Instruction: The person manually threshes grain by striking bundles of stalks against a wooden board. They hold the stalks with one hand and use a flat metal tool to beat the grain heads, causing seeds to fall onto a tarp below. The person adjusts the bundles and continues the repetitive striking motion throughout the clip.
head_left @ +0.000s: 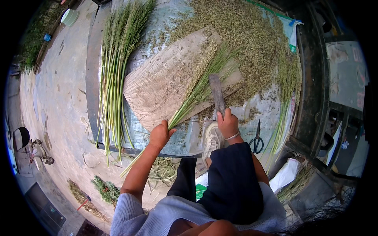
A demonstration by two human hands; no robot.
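Observation:
My left hand [160, 133] is closed round the lower stems of a bundle of green grain stalks [194, 96]. Its seed heads fan out across a worn wooden board [157, 82], and the cut ends stick out below my wrist. In my right hand [228, 124] is a flat, dark strip [216, 88], perhaps a scraper blade, gripped at its lower end. The strip points away from me and lies over the right side of the board, beside the seed heads. I cannot tell whether it touches the stalks.
Loose seed [252, 51] covers the sheet behind and right of the board. Uncut-looking stalks [116, 70] lie left, more stalks [286, 90] right. Black scissors [256, 139] lie near my right forearm. My shoe [212, 141] rests on the near edge. Stripped stalks [163, 171] litter the floor.

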